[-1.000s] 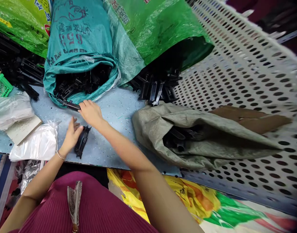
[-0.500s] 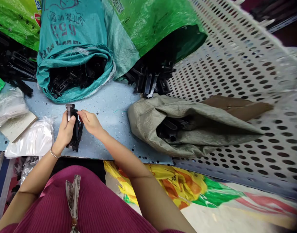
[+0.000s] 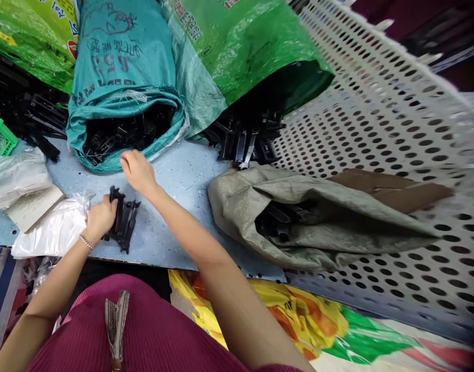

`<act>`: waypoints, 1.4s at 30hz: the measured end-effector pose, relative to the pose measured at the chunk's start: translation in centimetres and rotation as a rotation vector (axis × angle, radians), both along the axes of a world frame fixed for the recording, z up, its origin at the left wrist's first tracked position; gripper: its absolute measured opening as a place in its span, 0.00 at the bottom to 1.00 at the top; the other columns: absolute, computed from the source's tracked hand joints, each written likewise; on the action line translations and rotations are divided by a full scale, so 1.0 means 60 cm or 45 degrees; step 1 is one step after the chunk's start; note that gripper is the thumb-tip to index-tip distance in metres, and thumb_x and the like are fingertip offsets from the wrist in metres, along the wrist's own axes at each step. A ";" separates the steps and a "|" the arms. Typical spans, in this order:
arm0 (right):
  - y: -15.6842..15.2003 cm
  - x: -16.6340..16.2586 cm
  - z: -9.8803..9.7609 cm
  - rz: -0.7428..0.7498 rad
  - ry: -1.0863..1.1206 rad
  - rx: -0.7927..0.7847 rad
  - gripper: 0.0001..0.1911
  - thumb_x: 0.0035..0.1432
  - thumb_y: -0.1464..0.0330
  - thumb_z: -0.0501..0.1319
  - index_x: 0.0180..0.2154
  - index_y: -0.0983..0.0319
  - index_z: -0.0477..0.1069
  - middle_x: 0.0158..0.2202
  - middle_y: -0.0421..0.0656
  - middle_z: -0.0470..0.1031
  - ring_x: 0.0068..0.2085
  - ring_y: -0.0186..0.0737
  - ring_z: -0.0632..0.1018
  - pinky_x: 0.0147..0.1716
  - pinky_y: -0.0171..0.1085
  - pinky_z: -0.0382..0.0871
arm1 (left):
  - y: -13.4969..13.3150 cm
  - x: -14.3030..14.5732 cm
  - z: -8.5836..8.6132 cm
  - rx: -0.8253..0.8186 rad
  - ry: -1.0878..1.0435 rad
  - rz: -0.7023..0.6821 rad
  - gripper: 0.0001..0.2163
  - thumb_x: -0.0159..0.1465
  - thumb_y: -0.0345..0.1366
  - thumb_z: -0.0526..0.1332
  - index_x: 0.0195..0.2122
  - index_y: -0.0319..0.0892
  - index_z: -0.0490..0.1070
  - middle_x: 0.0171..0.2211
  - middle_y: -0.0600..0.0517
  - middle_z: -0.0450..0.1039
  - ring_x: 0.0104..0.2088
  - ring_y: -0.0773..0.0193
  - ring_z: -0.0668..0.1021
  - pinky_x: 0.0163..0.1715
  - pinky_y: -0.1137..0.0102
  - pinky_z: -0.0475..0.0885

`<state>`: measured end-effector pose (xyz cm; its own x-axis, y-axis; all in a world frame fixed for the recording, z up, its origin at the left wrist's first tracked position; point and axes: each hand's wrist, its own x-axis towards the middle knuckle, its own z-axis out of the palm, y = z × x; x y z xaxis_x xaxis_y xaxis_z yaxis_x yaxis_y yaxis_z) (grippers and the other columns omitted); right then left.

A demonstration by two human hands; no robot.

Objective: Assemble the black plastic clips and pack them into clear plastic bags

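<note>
My left hand point(image 3: 99, 219) is closed on a small stack of long black plastic parts point(image 3: 124, 221) lying on the blue speckled table point(image 3: 174, 181). My right hand point(image 3: 136, 168) hovers near the mouth of the teal woven sack point(image 3: 124, 67), which is full of the same black parts point(image 3: 120, 134). Its fingers are curled with nothing visible in them.
A green sack point(image 3: 252, 51) spills black parts point(image 3: 240, 139) at the back. A grey-green sack point(image 3: 318, 217) with more parts lies on the right over a white perforated panel point(image 3: 395, 119). White plastic bags point(image 3: 46, 230) and a cardboard piece point(image 3: 31, 206) sit at the left.
Both hands held the black parts upright together half a second ago. Now the stack lies on the table under my left hand, and my right hand has moved back toward the teal sack.
</note>
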<state>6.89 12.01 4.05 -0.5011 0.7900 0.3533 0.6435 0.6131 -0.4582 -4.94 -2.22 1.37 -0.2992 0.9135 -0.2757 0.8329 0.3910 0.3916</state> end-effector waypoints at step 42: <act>-0.018 -0.022 -0.009 0.260 0.039 -0.178 0.19 0.76 0.65 0.44 0.49 0.61 0.72 0.48 0.49 0.77 0.50 0.45 0.75 0.50 0.41 0.67 | -0.029 -0.031 -0.040 0.445 -0.911 0.343 0.26 0.67 0.42 0.58 0.64 0.39 0.60 0.44 0.44 0.76 0.43 0.55 0.81 0.48 0.56 0.77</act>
<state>5.56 10.92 3.54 -0.6458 0.7158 0.2655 0.4972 0.6582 -0.5652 -6.81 -3.93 -1.04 -0.3800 0.9039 -0.1965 0.2332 0.2992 0.9253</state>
